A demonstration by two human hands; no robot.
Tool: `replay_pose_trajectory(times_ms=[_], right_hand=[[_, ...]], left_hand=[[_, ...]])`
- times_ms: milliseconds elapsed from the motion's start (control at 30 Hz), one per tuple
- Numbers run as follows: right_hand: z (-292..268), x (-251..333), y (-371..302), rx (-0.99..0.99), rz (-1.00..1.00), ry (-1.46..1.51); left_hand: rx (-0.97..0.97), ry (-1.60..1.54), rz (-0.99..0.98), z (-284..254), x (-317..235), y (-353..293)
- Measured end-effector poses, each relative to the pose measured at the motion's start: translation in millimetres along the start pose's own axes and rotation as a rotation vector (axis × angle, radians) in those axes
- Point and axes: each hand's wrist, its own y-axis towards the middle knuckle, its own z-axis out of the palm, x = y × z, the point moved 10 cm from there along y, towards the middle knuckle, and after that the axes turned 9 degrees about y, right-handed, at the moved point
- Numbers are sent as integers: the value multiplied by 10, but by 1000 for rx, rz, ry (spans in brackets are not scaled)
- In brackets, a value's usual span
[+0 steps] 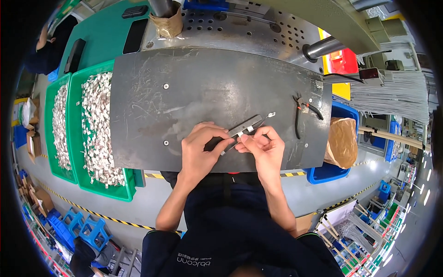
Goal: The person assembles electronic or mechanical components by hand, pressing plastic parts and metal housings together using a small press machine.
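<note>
Over the near part of the dark grey work plate [198,92], my left hand [199,150] pinches a narrow grey metal bar [245,124] between thumb and fingers. The bar slants up to the right. Along it runs a thin dark cable [264,121] with a white tip [272,114]. My right hand [265,151] is closed, thumb and index finger gripping the cable by the bar's near side. A small white piece [250,129] shows on the bar just above the right fingertips; the fingers partly hide the cable's lower stretch.
Black pliers [299,115] with open handles lie right of my hands. Two green bins [74,138] of small white pieces stand at the left. A blue bin [330,174] with a brown paper bag [341,143] sits at the right. Machine columns [323,48] rise behind the plate.
</note>
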Motion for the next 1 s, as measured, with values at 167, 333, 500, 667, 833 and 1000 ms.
replay_pose_trajectory(times_ms=[167, 333, 500, 667, 833, 1000], right_hand=[[132, 99, 66, 47, 78, -176], [162, 675, 170, 229, -237, -973], [236, 979, 375, 442, -440, -1330], [201, 838, 285, 657, -240, -1387], [165, 691, -65, 906, 23, -1253], [184, 833, 42, 797, -120, -824]], left_hand=[[12, -33, -11, -19, 35, -11], [-8, -22, 7, -3, 32, -19], [-16, -15, 11, -18, 27, -27], [-43, -3, 29, -27, 27, -19], [-75, 10, -17, -59, 55, -47], [-65, -60, -141, -70, 91, -38]])
